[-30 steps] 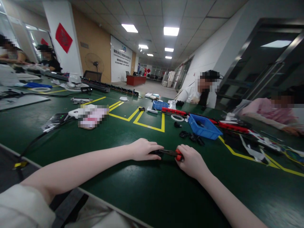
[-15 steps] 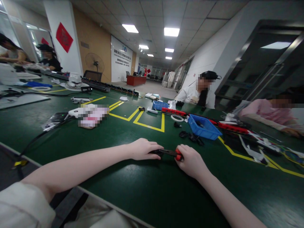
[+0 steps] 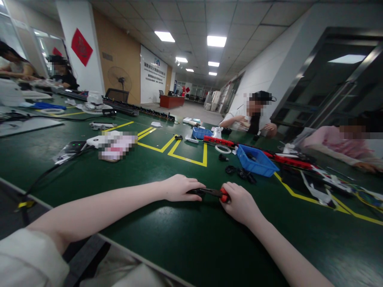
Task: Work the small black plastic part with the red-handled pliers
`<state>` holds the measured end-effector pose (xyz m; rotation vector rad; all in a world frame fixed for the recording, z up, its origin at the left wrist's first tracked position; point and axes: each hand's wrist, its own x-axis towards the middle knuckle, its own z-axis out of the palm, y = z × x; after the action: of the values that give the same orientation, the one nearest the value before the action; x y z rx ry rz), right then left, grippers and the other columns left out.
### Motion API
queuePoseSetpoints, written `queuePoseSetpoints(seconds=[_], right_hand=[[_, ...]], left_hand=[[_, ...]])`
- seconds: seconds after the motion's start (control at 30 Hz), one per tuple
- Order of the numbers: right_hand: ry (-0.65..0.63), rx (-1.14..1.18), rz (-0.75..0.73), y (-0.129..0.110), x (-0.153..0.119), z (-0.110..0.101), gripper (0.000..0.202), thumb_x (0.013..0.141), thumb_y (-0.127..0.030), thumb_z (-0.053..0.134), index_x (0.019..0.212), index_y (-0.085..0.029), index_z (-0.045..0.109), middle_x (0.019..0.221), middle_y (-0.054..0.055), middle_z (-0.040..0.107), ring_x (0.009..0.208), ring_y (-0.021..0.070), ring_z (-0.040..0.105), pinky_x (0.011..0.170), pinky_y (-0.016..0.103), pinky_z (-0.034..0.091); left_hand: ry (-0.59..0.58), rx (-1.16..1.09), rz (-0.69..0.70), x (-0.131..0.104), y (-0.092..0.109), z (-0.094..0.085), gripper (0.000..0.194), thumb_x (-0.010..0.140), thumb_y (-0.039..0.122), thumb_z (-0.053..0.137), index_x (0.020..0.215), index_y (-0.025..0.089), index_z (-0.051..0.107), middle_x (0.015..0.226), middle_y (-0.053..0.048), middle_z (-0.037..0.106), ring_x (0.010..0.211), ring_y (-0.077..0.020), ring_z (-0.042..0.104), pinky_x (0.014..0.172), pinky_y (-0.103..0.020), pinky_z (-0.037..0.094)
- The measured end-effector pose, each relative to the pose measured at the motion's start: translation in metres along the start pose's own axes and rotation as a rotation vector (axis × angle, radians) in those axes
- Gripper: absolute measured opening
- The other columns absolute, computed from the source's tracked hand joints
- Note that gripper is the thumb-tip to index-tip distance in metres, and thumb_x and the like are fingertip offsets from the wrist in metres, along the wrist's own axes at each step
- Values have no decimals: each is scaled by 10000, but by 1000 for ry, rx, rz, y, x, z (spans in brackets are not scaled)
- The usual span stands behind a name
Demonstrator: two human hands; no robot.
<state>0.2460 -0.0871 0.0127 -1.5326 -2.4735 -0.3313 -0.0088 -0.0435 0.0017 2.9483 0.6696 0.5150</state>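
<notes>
Over the green table, my right hand (image 3: pixel 241 201) is closed around the red handles of a pair of pliers (image 3: pixel 214 192), whose dark jaws point left. My left hand (image 3: pixel 182 188) pinches a small black part (image 3: pixel 196 191) between thumb and fingers. The pliers' tip meets this part at my left fingertips; whether the jaws grip it I cannot tell. Most of the black part is hidden by my fingers, so its kind does not show.
Beyond my right hand lie black parts (image 3: pixel 239 171) and a blue bin (image 3: pixel 257 160). A long red strip (image 3: pixel 220 140) runs behind it. A phone (image 3: pixel 118 147) and cabled device (image 3: pixel 74 146) are at left. Co-workers sit across the table, one in a pink top (image 3: pixel 326 141).
My hands, the pliers and the black part stay almost where they were. Across the table, the co-worker in the black cap has raised their hands.
</notes>
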Motion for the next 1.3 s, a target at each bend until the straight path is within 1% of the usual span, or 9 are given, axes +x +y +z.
queuePoseSetpoints(seconds=[0.23,0.37,0.6,0.77,0.83,0.97,1.2,1.3], right_hand=[[6,2,8,2,0,4,38,740,-181,526,768,-202,511,818,49,588,725,179,512,646,283,362],[-10,10,33,1,0,1,43,742,-176,527,776,-201,516,823,52,590,734,181,521,647,282,368],[-24,16,37,0,-1,-1,26,750,-177,523,760,-199,515,819,51,595,729,179,525,640,280,375],[-12,14,22,-1,-1,-2,37,741,-167,530,747,-201,517,805,46,597,720,173,533,634,274,380],[-18,22,24,-1,-1,-3,36,745,-167,533,750,-200,521,806,46,599,719,172,537,636,273,385],[-33,36,19,-1,0,-3,32,753,-171,536,772,-196,532,808,45,601,719,174,538,645,277,393],[-9,25,-7,4,-1,2,42,746,-186,554,785,-190,537,810,41,598,733,177,541,653,283,393],[-4,-2,-19,3,-2,1,77,745,-187,568,821,-184,556,850,48,610,763,184,547,675,292,396]], left_hand=[[2,-11,-8,0,0,0,446,931,496,496,1279,218,517,1075,-53,665,845,-186,673,705,-252,481],[-13,-9,-19,0,2,-2,439,931,493,497,1281,228,518,1057,-44,671,845,-189,673,696,-249,475],[10,23,8,0,1,-1,451,934,505,485,1299,242,523,971,-37,668,797,-180,669,660,-245,467],[0,20,2,0,-1,1,470,935,505,485,1325,247,514,981,-39,671,789,-174,670,664,-238,465],[-2,15,-2,0,-1,2,486,935,505,483,1341,239,499,1015,-45,679,811,-180,673,680,-242,469],[13,16,-4,-1,-1,1,552,933,514,481,1402,230,419,1127,-61,675,822,-187,677,700,-255,478],[0,72,24,0,2,-1,555,944,507,464,1431,256,378,1032,-45,683,781,-170,666,659,-238,462],[-1,89,42,0,1,-2,545,949,507,453,1433,266,379,1007,-39,672,755,-157,656,640,-232,454]])
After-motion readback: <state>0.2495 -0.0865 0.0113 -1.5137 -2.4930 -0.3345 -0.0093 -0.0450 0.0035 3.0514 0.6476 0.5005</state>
